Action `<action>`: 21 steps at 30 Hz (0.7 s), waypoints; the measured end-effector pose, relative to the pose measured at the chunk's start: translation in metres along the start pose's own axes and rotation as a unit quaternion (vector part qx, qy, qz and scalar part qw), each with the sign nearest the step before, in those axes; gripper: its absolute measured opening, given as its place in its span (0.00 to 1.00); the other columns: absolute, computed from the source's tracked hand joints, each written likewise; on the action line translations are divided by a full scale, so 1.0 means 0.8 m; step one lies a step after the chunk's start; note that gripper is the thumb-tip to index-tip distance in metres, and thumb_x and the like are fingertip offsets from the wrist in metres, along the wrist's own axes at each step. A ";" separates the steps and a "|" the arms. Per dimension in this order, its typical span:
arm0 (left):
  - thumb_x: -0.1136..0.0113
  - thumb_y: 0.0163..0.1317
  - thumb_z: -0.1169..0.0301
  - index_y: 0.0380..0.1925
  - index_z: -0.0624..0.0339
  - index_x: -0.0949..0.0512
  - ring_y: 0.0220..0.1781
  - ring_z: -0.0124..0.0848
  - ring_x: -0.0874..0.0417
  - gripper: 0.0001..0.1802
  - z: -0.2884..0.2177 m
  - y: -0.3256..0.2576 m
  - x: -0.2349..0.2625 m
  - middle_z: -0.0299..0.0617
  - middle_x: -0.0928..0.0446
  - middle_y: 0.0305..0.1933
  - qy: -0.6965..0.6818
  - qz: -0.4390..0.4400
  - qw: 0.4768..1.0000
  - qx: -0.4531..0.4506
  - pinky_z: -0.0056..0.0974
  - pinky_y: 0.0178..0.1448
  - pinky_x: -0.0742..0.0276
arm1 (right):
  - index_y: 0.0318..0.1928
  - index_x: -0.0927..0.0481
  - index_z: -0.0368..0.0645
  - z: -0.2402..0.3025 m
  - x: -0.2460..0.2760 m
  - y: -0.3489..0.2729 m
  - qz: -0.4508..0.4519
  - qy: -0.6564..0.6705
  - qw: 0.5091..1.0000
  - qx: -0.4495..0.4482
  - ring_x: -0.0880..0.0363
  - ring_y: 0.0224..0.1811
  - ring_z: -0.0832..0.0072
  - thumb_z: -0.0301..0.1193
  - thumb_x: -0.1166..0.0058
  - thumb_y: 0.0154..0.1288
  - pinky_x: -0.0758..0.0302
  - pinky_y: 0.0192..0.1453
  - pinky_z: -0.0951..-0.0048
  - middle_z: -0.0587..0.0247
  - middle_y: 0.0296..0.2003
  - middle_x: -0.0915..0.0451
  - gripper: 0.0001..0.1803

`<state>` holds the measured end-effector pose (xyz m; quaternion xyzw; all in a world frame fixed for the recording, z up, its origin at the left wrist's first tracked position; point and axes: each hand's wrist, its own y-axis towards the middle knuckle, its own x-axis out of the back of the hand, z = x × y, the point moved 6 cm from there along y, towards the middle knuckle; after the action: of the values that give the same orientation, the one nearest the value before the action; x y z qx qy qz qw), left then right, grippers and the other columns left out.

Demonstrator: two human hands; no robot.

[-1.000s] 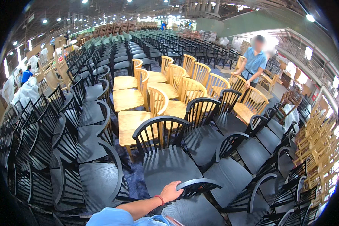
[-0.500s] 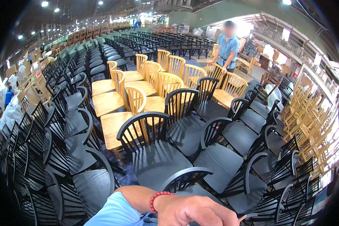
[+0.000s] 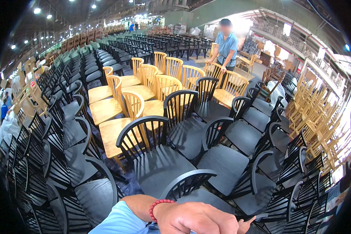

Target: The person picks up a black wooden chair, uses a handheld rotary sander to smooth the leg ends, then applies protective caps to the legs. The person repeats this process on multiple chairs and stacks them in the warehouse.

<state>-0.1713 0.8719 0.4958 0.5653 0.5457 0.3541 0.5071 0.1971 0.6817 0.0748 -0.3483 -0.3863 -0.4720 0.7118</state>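
My left hand (image 3: pixel 197 217) comes in from the lower edge, with a light blue sleeve (image 3: pixel 119 219) and a red beaded bracelet (image 3: pixel 155 207) at the wrist. Its fingers are curled down; whatever they might hold is hidden. Just past the knuckles a bit of finger (image 3: pixel 245 225) sticks out, perhaps from my right hand, which is otherwise hidden. Right beyond my left hand stands a black spindle-back chair (image 3: pixel 202 199). Behind it are another black chair (image 3: pixel 160 167) and a black chair seat (image 3: pixel 224 167).
Natural-wood chairs (image 3: pixel 117 130) stand in a block ahead, with rows of black chairs around them. A person in a blue shirt (image 3: pixel 226 48) has hands on wooden chair backs. Stacked wooden chair frames (image 3: pixel 316 121) rise at the right.
The whole view has shifted slightly, so the chairs and the person sit a little further left. My left hand stays low in front, and slightly more of the finger beside it shows.
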 end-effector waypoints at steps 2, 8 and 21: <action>0.41 0.68 0.67 0.36 0.70 0.21 0.37 0.45 0.21 0.13 -0.002 0.001 0.003 0.52 0.21 0.39 0.026 0.012 1.000 0.004 0.45 0.40 0.27 | 0.75 0.61 0.41 -0.007 -0.002 0.005 0.002 0.014 1.000 0.007 0.30 0.63 0.41 0.39 0.46 0.60 0.35 0.68 0.54 0.28 0.60 0.32 0.50; 0.33 0.60 0.65 0.75 0.57 0.64 0.28 0.38 0.18 0.55 -0.031 0.014 0.103 0.52 0.21 0.33 0.280 -0.279 0.903 0.167 0.39 0.37 0.20 | 0.76 0.65 0.47 -0.008 0.002 -0.001 -0.027 -0.020 0.999 -0.025 0.23 0.50 0.43 0.27 0.49 0.57 0.29 0.59 0.52 0.33 0.47 0.22 0.51; 0.38 0.65 0.67 0.58 0.70 0.28 0.30 0.23 0.20 0.25 -0.060 0.071 0.186 0.41 0.19 0.34 0.463 -0.177 0.833 0.244 0.28 0.34 0.23 | 0.76 0.64 0.52 0.003 0.003 -0.005 -0.044 -0.040 0.998 -0.019 0.21 0.44 0.42 0.31 0.49 0.57 0.27 0.54 0.50 0.34 0.40 0.20 0.51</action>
<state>-0.1800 1.0325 0.5387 0.3340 0.8763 0.3339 0.0951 0.1935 0.6815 0.0787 -0.3629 -0.4201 -0.4957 0.6679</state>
